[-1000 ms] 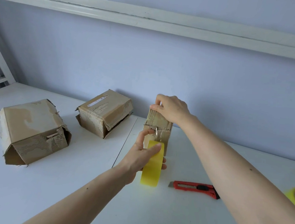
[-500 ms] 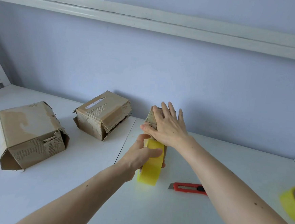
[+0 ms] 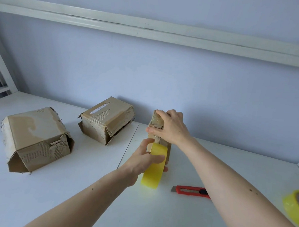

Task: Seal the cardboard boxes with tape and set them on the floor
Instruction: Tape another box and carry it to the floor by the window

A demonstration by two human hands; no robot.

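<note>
**Both hands on the small box, tape roll held against it**

Head view: the right hand (image 3: pixel 170 128) grips the top of a small upright cardboard box (image 3: pixel 156 122) on the white desk (image 3: pixel 85 189), its fingers (image 3: pixel 173 114) curled over the upper edge and the thumb laid across the near face. Just below it, the left hand (image 3: pixel 146 159) holds a yellow tape roll (image 3: pixel 154 167) on edge against the lower front of that box; the thumb is raised beside the roll, one finger lies across its outer band and another fingertip shows under it at the right. The roll touches the box and hangs just above the desk.

To the left of the left fingers, well apart, a torn medium cardboard box (image 3: pixel 107 120) sits near the wall with a flap gaping along its right side. Farther left stands a larger, battered cardboard box (image 3: pixel 35 138) with a crumpled near face. Right of the roll, near it and partly hidden by the right forearm, a red utility knife (image 3: pixel 190 190) lies flat. At the far right edge a second yellow tape roll (image 3: pixel 295 207) rests on the desk, cut off by the frame.
</note>
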